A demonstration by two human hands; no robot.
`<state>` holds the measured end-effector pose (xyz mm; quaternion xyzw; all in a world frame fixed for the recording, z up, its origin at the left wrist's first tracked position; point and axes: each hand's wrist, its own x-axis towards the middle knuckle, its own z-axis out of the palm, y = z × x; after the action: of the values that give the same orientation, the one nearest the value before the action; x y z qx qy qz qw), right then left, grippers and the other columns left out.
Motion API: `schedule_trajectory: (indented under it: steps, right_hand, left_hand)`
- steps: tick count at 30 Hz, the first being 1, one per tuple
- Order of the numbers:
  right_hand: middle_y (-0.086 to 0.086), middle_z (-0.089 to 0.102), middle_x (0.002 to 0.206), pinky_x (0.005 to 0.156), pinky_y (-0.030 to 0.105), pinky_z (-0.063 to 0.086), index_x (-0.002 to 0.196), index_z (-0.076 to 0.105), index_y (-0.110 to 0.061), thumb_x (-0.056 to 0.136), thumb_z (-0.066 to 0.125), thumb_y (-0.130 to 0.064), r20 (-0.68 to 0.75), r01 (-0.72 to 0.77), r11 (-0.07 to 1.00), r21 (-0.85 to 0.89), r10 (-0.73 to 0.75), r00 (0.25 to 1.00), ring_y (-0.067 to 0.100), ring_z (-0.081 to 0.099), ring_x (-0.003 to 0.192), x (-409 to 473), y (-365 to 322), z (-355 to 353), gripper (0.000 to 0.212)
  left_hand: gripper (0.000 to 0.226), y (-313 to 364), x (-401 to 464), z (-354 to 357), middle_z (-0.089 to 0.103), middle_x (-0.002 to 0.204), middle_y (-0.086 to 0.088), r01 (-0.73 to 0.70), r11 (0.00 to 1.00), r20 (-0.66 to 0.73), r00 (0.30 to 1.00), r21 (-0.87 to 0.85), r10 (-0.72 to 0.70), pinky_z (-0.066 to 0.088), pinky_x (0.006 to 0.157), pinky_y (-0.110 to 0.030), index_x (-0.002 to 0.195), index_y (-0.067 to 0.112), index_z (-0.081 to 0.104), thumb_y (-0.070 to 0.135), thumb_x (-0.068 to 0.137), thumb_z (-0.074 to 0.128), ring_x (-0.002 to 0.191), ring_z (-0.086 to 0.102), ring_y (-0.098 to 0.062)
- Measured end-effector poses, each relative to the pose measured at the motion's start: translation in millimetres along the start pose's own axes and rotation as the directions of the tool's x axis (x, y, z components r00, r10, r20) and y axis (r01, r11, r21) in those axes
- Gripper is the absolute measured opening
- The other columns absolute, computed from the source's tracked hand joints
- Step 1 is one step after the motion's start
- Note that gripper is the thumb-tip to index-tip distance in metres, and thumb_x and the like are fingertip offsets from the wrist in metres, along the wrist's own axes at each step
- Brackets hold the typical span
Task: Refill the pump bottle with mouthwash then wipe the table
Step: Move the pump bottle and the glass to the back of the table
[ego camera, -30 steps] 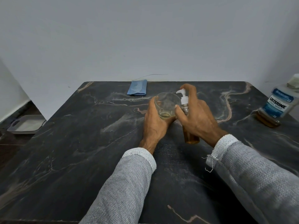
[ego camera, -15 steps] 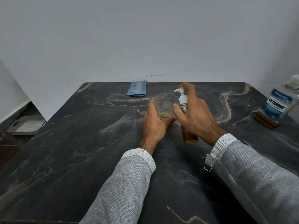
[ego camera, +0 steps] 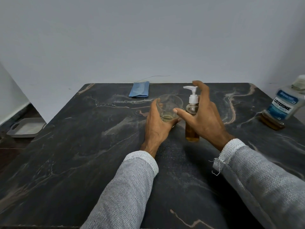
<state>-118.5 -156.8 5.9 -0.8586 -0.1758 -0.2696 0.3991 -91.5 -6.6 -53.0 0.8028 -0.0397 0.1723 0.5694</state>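
My left hand grips the glass near the middle of the tabletop, a little pale liquid at its bottom. Just beside it stands the pump bottle, upright, pump head on, amber liquid well up its body. My right hand is loose around it, fingers spread, thumb toward the glass; I can't tell whether the palm touches.

I judge the refill done, or nearly. The wiping is left: the cloth lies folded at the far edge, untouched.

Count: one glass, one pump bottle, one cloth, one mouthwash bottle at the right edge, and one tray on the floor beyond the left edge.
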Motion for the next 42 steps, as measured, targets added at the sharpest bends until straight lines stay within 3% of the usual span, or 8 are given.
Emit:
schedule_trajectory:
  steps: [10, 15, 19, 26, 31, 34, 37, 42]
  right_hand:
    - [0.001, 0.057, 0.107, 0.074, 0.007, 0.046, 0.134, 0.029, -0.042, 0.074, 0.08, -0.038, -0.03, -0.054, 0.977, 0.206, 0.062, 0.998, 0.003, 0.058, 0.088, -11, 30, -13, 0.079]
    - [-0.003, 0.059, 0.1, 0.081, 0.024, 0.054, 0.138, 0.029, -0.036, 0.078, 0.077, -0.039, -0.049, -0.086, 0.967, 0.241, 0.101, 0.994, 0.009, 0.06, 0.087, -19, 37, -17, 0.077]
    - [-0.01, 0.059, 0.099, 0.081, 0.024, 0.053, 0.141, 0.028, -0.039, 0.076, 0.078, -0.037, -0.031, -0.124, 0.95, 0.285, 0.139, 0.99, 0.006, 0.063, 0.087, -26, 37, -20, 0.082]
    - [-0.011, 0.065, 0.117, 0.092, 0.019, 0.049, 0.122, 0.047, -0.024, 0.085, 0.071, -0.015, 0.114, -0.217, 0.912, 0.348, 0.188, 0.975, 0.002, 0.061, 0.11, -32, 41, -43, 0.045]
    - [-0.01, 0.061, 0.122, 0.104, 0.027, 0.044, 0.129, 0.052, -0.019, 0.089, 0.066, -0.01, 0.17, -0.265, 0.893, 0.364, 0.216, 0.961, 0.005, 0.057, 0.116, -37, 44, -54, 0.044]
    - [-0.01, 0.057, 0.129, 0.103, 0.026, 0.044, 0.135, 0.046, -0.025, 0.085, 0.071, -0.026, 0.184, -0.304, 0.89, 0.341, 0.254, 0.95, 0.004, 0.054, 0.12, -44, 43, -53, 0.056]
    - [-0.014, 0.057, 0.125, 0.093, 0.024, 0.045, 0.13, 0.041, -0.035, 0.07, 0.077, -0.049, 0.082, -0.345, 0.892, 0.29, 0.337, 0.938, 0.001, 0.053, 0.117, -52, 41, -49, 0.072]
    - [-0.023, 0.052, 0.107, 0.074, 0.012, 0.043, 0.119, 0.039, -0.033, 0.073, 0.081, -0.035, 0.006, -0.365, 0.923, 0.124, 0.367, 0.93, -0.006, 0.055, 0.095, -61, 46, -36, 0.062]
  left_hand:
    - [0.103, -4, 3, -3, 0.051, 0.139, 0.0, 0.003, 0.999, -0.029, 1.0, 0.045, -0.002, 0.044, 0.098, -0.028, 0.143, 0.026, 0.03, 0.044, 0.06, 0.088, 0.124, 0.05, -0.016]
    - [0.102, -3, 3, -1, 0.05, 0.141, -0.001, 0.005, 0.999, -0.028, 1.0, 0.051, -0.004, 0.041, 0.097, -0.026, 0.143, 0.024, 0.031, 0.043, 0.06, 0.088, 0.124, 0.049, -0.015]
    - [0.103, -4, 3, -2, 0.05, 0.141, -0.001, 0.012, 0.998, -0.019, 1.0, 0.059, -0.01, 0.04, 0.095, -0.025, 0.144, 0.025, 0.03, 0.044, 0.061, 0.087, 0.122, 0.049, -0.013]
    - [0.103, -4, 2, -3, 0.05, 0.141, -0.001, 0.011, 0.998, -0.011, 1.0, 0.069, -0.011, 0.04, 0.097, -0.027, 0.144, 0.024, 0.031, 0.046, 0.06, 0.087, 0.124, 0.049, -0.015]
    - [0.101, -3, 1, -3, 0.051, 0.139, 0.001, 0.008, 0.998, -0.008, 1.0, 0.059, -0.007, 0.038, 0.092, -0.021, 0.142, 0.023, 0.032, 0.044, 0.061, 0.087, 0.114, 0.047, -0.006]
    - [0.1, -1, -1, -3, 0.052, 0.138, 0.001, 0.012, 0.998, -0.006, 1.0, 0.064, -0.012, 0.038, 0.091, -0.021, 0.142, 0.023, 0.032, 0.043, 0.061, 0.088, 0.113, 0.047, -0.006]
    - [0.1, 0, -1, -3, 0.051, 0.138, 0.002, 0.005, 0.997, -0.005, 1.0, 0.073, -0.004, 0.037, 0.09, -0.021, 0.142, 0.023, 0.031, 0.043, 0.062, 0.087, 0.115, 0.048, -0.007]
    - [0.1, -1, -1, -3, 0.047, 0.14, 0.0, -0.012, 0.996, -0.015, 1.0, 0.092, 0.013, 0.039, 0.097, -0.025, 0.142, 0.019, 0.032, 0.041, 0.062, 0.088, 0.124, 0.047, -0.014]
